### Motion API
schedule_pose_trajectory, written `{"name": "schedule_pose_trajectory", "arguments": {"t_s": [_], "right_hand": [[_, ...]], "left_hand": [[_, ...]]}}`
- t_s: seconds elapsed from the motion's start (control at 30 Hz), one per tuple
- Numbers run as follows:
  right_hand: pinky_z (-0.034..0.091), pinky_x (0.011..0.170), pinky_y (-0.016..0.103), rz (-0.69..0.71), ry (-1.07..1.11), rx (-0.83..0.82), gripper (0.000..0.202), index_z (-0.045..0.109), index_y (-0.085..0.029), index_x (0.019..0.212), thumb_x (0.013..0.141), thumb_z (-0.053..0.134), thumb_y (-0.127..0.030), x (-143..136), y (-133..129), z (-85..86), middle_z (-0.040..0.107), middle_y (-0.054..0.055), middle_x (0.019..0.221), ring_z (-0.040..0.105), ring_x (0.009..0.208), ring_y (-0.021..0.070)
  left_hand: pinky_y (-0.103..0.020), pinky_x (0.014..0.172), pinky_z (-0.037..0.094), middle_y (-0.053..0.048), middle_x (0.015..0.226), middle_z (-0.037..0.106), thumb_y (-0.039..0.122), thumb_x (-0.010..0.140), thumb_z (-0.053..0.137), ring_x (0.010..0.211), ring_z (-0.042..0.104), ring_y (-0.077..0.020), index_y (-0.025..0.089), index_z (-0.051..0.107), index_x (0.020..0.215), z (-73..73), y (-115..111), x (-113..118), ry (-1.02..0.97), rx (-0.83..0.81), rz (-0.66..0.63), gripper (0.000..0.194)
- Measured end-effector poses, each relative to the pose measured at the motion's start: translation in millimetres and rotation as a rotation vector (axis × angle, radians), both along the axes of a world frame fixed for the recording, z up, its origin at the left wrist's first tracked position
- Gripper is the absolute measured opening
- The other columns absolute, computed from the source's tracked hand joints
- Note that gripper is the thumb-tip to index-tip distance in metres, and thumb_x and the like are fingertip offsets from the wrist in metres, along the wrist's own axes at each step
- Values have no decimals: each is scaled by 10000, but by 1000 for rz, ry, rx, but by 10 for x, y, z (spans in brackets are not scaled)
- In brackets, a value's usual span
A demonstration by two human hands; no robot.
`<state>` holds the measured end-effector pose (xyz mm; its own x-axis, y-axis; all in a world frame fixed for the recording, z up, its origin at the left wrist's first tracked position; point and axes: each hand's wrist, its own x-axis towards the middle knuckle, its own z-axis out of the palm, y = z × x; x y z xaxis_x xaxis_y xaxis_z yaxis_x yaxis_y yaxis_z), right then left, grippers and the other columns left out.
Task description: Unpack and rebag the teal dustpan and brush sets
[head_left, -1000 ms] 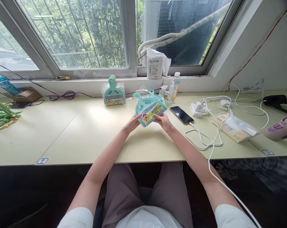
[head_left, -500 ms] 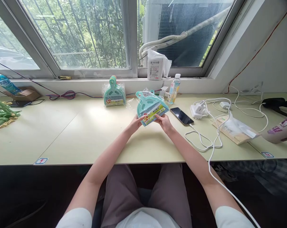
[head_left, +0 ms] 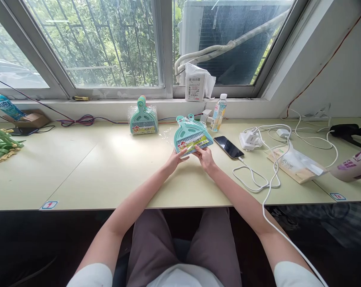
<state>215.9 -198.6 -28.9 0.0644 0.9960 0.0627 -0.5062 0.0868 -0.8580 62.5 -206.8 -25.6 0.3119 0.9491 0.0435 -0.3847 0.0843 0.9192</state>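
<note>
Between my two hands is a mint-green mini dustpan and brush set (head_left: 191, 131) in clear plastic, tilted slightly, its yellow printed label along the lower part facing me. Two rounded handle ends show at its top. My left hand (head_left: 173, 161) grips the lower left edge, thumb over the front. At the lower right edge my right hand (head_left: 205, 158) is closed on the same set, its thumb by the label. To the left, more wrapped dustpan and brush sets (head_left: 143, 117) stand upright together at the back of the table, apart from my hands.
A phone (head_left: 228, 147) with a white cable lies right of my hands, a drink bottle (head_left: 218, 113) behind it. Farther right are a charger (head_left: 250, 139) and a tissue pack (head_left: 300, 162). Green stalks (head_left: 2, 143) lie at the far left. A tissue packet (head_left: 196, 85) stands on the sill.
The held dustpan and brush set has shifted slightly right and turned a little. My left hand has moved a bit right and down along its edge. The other sets are unmoved.
</note>
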Motion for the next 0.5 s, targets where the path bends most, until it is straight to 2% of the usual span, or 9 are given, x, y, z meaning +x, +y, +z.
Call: {"name": "schedule_pose_trajectory", "arguments": {"t_s": [0.13,0.2,0.37,0.5], "right_hand": [[573,930,420,91,-38,-23,239,657,-160,893,708,782,-244,15,-7,31,736,73,976,687,999,263],[571,929,422,148,-58,-19,248,662,-163,893,703,791,-257,31,-7,49,738,70,984,686,1001,265],[574,909,415,245,-80,17,344,681,-162,943,667,823,-312,101,13,68,736,75,1027,686,994,272],[579,890,389,258,-76,60,352,696,-156,960,679,816,-331,129,22,64,732,78,1045,689,987,265]], "left_hand": [[-407,995,443,-77,1253,628,445,777,667,1192,559,-275,207,574,1202,24,46,-35,-43,9,112,496],[-388,966,462,-75,1194,659,464,796,631,1139,590,-269,190,593,1180,30,80,-95,-60,11,120,473],[-366,858,498,-84,1115,692,497,806,594,1037,634,-268,157,616,1171,98,128,-275,-8,-17,-43,500],[-365,880,481,-103,1179,670,484,792,626,1100,607,-282,158,622,1187,155,124,-376,12,13,-172,512]]}}
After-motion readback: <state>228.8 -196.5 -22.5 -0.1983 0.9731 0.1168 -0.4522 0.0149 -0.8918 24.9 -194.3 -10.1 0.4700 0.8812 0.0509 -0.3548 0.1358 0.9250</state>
